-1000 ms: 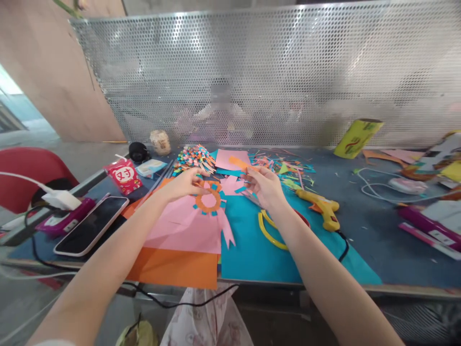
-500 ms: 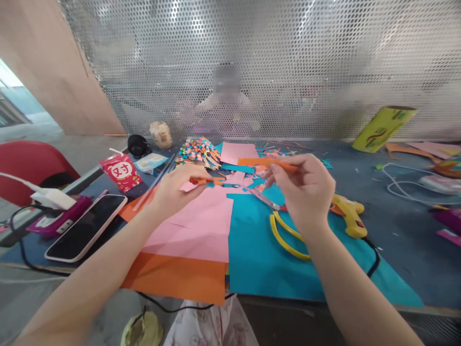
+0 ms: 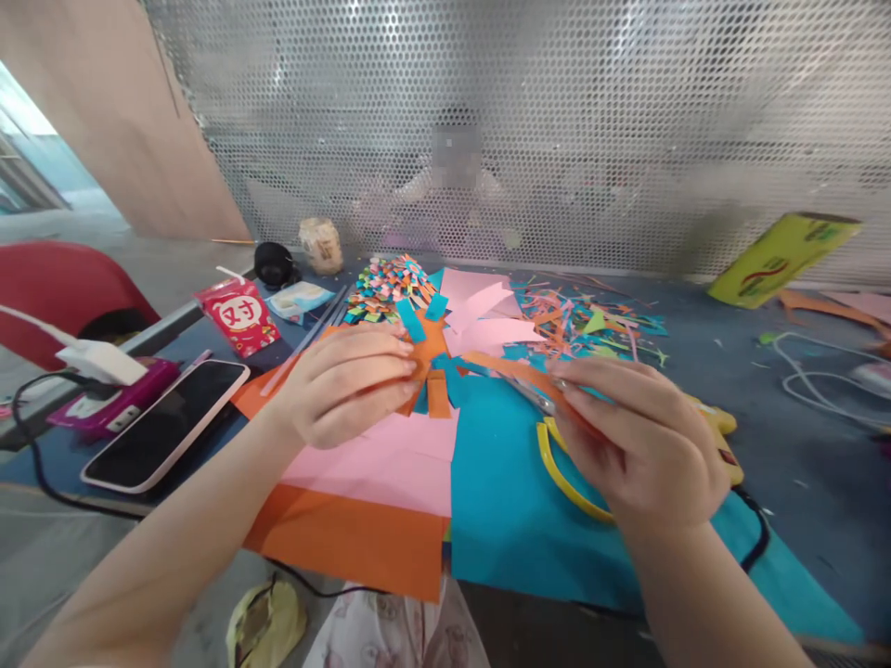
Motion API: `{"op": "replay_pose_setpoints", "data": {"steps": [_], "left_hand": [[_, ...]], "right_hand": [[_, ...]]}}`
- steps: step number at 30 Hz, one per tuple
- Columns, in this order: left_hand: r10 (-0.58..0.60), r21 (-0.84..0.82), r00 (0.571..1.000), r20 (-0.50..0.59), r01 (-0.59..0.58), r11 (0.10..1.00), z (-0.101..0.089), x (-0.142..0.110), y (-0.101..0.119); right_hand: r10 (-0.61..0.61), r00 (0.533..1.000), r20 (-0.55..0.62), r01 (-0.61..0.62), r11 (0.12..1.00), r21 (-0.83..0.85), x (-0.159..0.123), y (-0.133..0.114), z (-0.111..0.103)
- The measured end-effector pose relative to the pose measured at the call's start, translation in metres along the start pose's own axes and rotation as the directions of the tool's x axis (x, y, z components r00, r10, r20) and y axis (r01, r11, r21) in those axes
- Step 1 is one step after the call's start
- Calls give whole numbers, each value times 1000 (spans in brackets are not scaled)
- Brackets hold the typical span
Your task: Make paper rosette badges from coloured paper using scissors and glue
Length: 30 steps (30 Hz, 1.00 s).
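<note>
My left hand (image 3: 352, 382) is closed on an orange paper piece (image 3: 430, 345) with short blue and orange tabs around it, held above the pink sheet (image 3: 382, 473). In my right hand (image 3: 647, 441) the fingers pinch an orange paper strip (image 3: 508, 364), whose free end points left and lies close to the tabbed piece. Below that hand, scissors with yellow handles (image 3: 562, 481) rest on a blue sheet (image 3: 522, 529). Partly hidden behind the same hand is a yellow glue gun (image 3: 725, 431). An orange sheet (image 3: 348, 538) sticks out under the pink one at the table's front edge.
Paper scraps (image 3: 577, 320) and a pile of colourful folded paper bits (image 3: 390, 288) lie behind my hands. At left are a phone (image 3: 167, 427), a purple power strip (image 3: 115, 408), a red packet (image 3: 240, 317) and a jar (image 3: 321, 246). A yellow tube (image 3: 780, 260) stands tilted at right.
My right hand has come lower and nearer with the orange strip. My left hand has turned the tabbed paper piece so its face shows. The view has shifted slightly.
</note>
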<state>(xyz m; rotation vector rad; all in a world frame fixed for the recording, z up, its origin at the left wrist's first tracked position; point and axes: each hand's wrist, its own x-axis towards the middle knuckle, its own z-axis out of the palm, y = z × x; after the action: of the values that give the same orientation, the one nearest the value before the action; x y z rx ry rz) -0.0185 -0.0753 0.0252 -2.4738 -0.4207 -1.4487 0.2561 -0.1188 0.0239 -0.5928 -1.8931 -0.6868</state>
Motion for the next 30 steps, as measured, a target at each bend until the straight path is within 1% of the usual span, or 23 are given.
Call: {"op": "replay_pose_setpoints", "data": {"steps": [2,3,4,5,9,14,20,24,26,28,30], "left_hand": [[160,29,987,-27,-159,987,2,1,-5],[215,33,975,-48,-214,976,4,1,-8],[236,24,970,-66,-235,972,5,1,-11],[232,6,970,-72,-232,973,6,1,-13],[175,-38,985,-12,-175,984,8,-1,-13],[189,0,982,5,-189,982,7,0,-11],[218,29,976,-21,-218,976,10,0,-13],[227,12,973,-35,-227,974,11,0,-14],[231,4,973,-22,-231,973,11,1,-13],[252,5,968,16,-252,968,10,4,-12],[273,15,961,34,-274,962,9,6,-11]], "right_hand": [[-23,1000,8,23,1000,17,2,1,0],[-27,1000,7,27,999,21,4,1,0],[-23,1000,3,23,1000,21,5,0,0],[-22,1000,-4,22,1000,19,6,-1,0],[-48,999,-7,48,998,30,6,-3,-1],[-51,999,20,50,998,44,3,-3,-2],[-115,991,68,110,991,80,5,1,2],[-52,995,86,30,973,231,1,3,5],[-23,992,120,-10,964,265,0,2,6],[-34,988,151,-2,973,232,1,-1,7],[-80,988,134,53,981,188,5,-5,8]]}}
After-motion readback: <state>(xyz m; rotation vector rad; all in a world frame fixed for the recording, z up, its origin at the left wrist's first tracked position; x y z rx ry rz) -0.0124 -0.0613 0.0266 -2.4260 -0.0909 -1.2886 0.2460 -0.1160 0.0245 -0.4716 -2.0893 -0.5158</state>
